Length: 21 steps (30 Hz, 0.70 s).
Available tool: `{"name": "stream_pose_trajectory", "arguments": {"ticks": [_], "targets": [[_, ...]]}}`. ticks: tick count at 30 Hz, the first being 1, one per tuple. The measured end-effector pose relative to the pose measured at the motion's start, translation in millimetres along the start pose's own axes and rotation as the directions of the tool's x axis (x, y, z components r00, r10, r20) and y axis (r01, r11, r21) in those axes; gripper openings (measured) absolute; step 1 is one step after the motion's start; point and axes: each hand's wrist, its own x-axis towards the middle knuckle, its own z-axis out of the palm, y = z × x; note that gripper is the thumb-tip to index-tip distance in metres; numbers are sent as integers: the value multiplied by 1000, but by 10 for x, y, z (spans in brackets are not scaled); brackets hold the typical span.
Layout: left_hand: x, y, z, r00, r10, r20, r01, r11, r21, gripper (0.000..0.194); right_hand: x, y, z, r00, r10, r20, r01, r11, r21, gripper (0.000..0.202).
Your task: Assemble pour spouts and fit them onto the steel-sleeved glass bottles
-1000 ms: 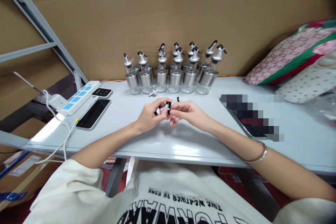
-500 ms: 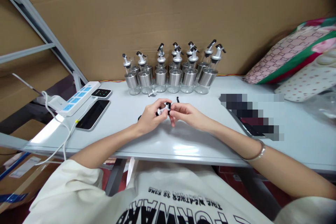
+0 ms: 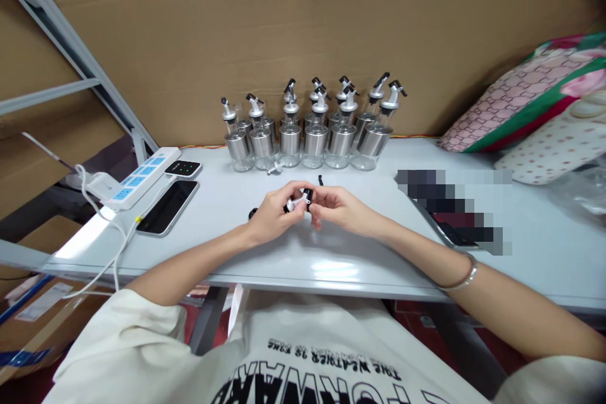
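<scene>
If I think of the held spout as the middle of a clock, with the wall at twelve, the left hand [image 3: 273,216] has its fingers squeezed on a small silver-and-black pour spout [image 3: 296,203]. The right hand [image 3: 348,209] has its fingers bent in against the spout's black end; I cannot tell if they pinch it. The spout is above the white table [image 3: 360,252], with the table's front edge at six o'clock. There is room to move the arms between the phone [image 3: 168,207] at nine and the blurry dark thing [image 3: 454,218] at three. Close by, a little silver piece [image 3: 274,168] lies at eleven, a small black piece [image 3: 320,180] at one, and a round black bit [image 3: 253,213] at nine, just beside the left hand. At twelve, near the wall, glass bottles [image 3: 315,141] with shiny metal bands stand upright in two rows, the front six wearing spouts on top. The glass looks see-through, but I cannot tell if anything is inside. Two bags [image 3: 504,104] lean at two o'clock, and the white power strip [image 3: 149,175] sits at ten.
</scene>
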Motion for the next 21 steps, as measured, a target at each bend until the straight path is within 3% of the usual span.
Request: {"name": "stream_pose_trajectory", "arguments": {"ticks": [7, 13, 18, 21], "targets": [[4, -9, -3, 998, -10, 60, 13, 999, -49, 26, -11, -27, 14, 998, 19, -55, -22, 998, -62, 17], [-4, -6, 35, 989, -81, 123, 113, 953, -281, 37, -36, -76, 42, 998, -24, -64, 12, 982, -190, 5], [13, -20, 42, 990, -106, 97, 125, 966, -227, 36, -34, -69, 5, 984, -142, -106, 78, 883, -463, 16], [25, -31, 30, 989, -120, 90, 135, 972, -193, 36, -31, -55, -25, 978, -187, -96, 107, 836, -538, 18]]}}
